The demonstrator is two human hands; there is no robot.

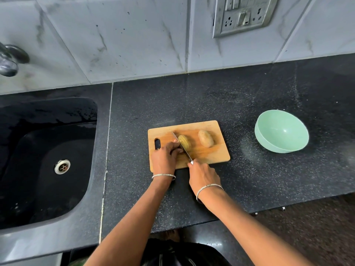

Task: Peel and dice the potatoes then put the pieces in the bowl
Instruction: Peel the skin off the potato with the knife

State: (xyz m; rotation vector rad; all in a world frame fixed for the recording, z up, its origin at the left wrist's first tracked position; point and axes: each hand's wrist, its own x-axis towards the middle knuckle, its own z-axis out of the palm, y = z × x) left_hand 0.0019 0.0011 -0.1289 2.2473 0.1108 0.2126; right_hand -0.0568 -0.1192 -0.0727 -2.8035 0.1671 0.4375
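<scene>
Two potatoes lie on a wooden cutting board (209,154). The left potato (186,142) looks yellowish and sits under the knife (182,147), whose blade runs diagonally across its left side. My left hand (166,156) curls its fingers against that potato's left end and holds it down. The knife handle is gripped by my right hand (202,174) at the board's front edge. The other potato (206,138) keeps its brown skin and lies alone toward the board's right. A mint-green bowl (276,148) stands to the right of the board, with nothing in it.
A black sink (44,162) with a metal drain fills the left side, with a tap (9,60) above it. The dark speckled counter (249,93) ends in a front edge just below my wrists. A switch panel (243,15) sits on the tiled wall.
</scene>
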